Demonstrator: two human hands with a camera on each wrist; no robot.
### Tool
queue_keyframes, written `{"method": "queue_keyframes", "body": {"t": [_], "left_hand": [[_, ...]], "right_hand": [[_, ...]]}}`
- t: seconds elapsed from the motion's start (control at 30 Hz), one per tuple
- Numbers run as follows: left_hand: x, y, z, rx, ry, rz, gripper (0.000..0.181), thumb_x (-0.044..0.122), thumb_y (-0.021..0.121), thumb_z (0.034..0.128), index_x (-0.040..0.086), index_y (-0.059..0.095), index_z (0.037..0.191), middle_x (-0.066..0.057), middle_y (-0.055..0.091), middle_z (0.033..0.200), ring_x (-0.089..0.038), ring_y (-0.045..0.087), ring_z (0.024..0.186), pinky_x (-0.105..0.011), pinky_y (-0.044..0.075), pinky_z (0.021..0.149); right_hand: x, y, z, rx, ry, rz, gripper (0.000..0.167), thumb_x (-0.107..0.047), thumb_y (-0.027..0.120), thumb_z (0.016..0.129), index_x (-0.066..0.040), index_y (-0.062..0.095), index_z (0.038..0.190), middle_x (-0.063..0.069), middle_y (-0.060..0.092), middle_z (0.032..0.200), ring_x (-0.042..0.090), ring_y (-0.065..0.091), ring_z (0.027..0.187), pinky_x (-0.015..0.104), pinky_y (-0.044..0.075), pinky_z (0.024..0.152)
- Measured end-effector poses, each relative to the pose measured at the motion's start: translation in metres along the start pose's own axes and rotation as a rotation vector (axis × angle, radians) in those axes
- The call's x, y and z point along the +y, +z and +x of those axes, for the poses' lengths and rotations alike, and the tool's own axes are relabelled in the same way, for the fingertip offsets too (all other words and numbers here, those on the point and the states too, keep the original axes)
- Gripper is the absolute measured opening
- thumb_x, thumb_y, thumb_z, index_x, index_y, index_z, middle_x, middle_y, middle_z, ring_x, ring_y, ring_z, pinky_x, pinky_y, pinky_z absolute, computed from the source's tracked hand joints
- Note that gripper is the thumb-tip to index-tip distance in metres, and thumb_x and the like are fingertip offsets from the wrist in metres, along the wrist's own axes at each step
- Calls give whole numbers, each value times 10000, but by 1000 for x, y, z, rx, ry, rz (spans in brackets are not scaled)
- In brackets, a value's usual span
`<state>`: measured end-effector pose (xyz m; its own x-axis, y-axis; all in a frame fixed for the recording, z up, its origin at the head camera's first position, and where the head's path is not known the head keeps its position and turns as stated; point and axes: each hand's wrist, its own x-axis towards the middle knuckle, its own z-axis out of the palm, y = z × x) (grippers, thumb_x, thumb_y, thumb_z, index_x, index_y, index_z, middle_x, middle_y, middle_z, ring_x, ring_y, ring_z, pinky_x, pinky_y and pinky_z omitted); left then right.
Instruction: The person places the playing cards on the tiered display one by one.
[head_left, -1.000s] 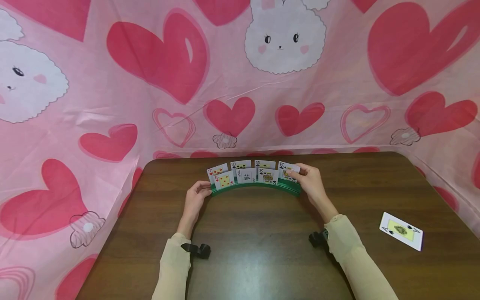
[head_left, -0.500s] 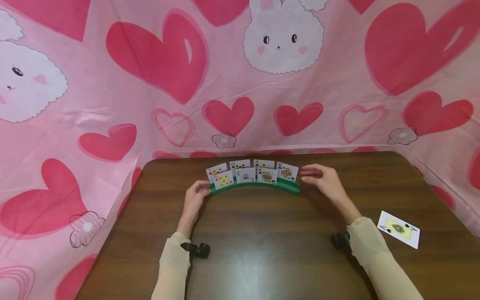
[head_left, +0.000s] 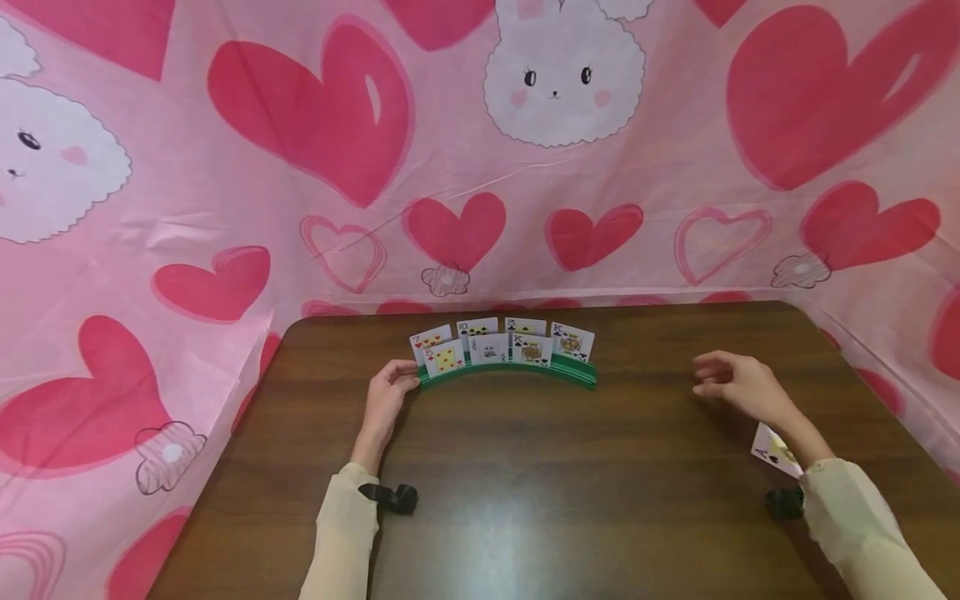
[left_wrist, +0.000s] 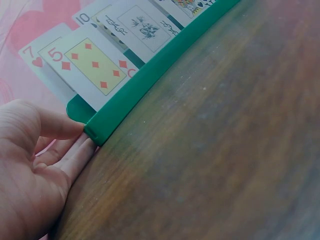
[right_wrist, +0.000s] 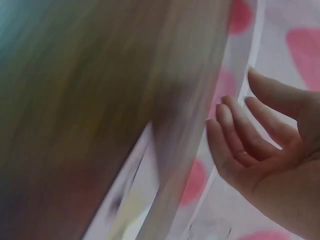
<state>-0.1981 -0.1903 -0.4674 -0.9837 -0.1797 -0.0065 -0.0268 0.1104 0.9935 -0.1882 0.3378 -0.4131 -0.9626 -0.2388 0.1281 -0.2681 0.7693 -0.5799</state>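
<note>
A curved green card holder (head_left: 498,367) stands on the table, with several playing cards upright in two rows. Its front row shows a five of diamonds (head_left: 446,358), a joker (head_left: 489,349) and a king (head_left: 532,350); another king (head_left: 572,342) stands at the right end behind. My left hand (head_left: 386,396) pinches the holder's left end between thumb and fingers, as the left wrist view shows. Over the table's right part, my right hand (head_left: 742,387) hangs with loosely bent fingers and nothing in them. Below it lies an ace of spades (head_left: 772,450), partly covered by the forearm.
The brown wooden table (head_left: 495,483) ends at the back against a pink cloth (head_left: 660,167) printed with hearts and rabbits. This cloth also hangs on the left and right sides. Dark cameras are strapped at both wrists.
My right hand has let go of the king at the holder's right end and moved right, over near the ace. The left hand stays at the holder's left end.
</note>
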Motion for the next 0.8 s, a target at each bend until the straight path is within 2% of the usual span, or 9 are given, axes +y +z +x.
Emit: {"method": "queue_keyframes", "body": {"t": [0.07, 0.2, 0.4, 0.53, 0.6, 0.8], "left_hand": [[0, 0, 0, -5, 3, 10, 201, 36, 562, 823, 45, 584, 1023, -98, 581, 1050, -172, 550, 945, -237, 420, 796], [0, 0, 0, -11, 5, 5, 195, 38, 563, 824, 50, 582, 1018, -93, 579, 1044, -170, 550, 942, -242, 420, 801], [1, -1, 1, -2, -6, -3, 204, 29, 567, 821, 30, 581, 1025, -109, 578, 1049, -175, 547, 944, -220, 420, 786], [1, -1, 0, 1, -13, -20, 206, 15, 568, 816, 13, 580, 1022, -127, 577, 1049, -188, 546, 946, -213, 421, 772], [1, -1, 0, 2, -16, -28, 206, 11, 567, 814, 13, 580, 1020, -130, 576, 1046, -191, 546, 946, -216, 421, 770], [0, 0, 0, 0, -20, -14, 202, 33, 570, 819, 36, 583, 1021, -105, 580, 1045, -173, 551, 944, -229, 422, 783]], "right_hand": [[12, -9, -11, -44, 26, -71, 491, -268, 730, 707, -27, 557, 1097, 126, 634, 928, 219, 599, 811, 278, 439, 657], [32, -24, -31, -138, 72, -123, 607, -331, 744, 671, 11, 516, 1118, 183, 589, 980, 307, 561, 868, 405, 432, 688], [51, -35, -48, -194, 63, -137, 614, -291, 776, 628, 62, 523, 1062, 193, 576, 939, 299, 551, 823, 309, 428, 628], [57, -40, -51, -243, 53, -188, 646, -310, 800, 564, 77, 514, 996, 148, 574, 857, 275, 539, 778, 331, 417, 618], [58, -42, -52, -262, 82, -220, 635, -337, 800, 545, 54, 510, 952, 109, 563, 819, 235, 527, 752, 331, 404, 607], [56, -43, -52, -268, 187, -222, 453, -328, 764, 618, -6, 524, 827, 19, 520, 717, 126, 453, 614, 279, 358, 527]]}}
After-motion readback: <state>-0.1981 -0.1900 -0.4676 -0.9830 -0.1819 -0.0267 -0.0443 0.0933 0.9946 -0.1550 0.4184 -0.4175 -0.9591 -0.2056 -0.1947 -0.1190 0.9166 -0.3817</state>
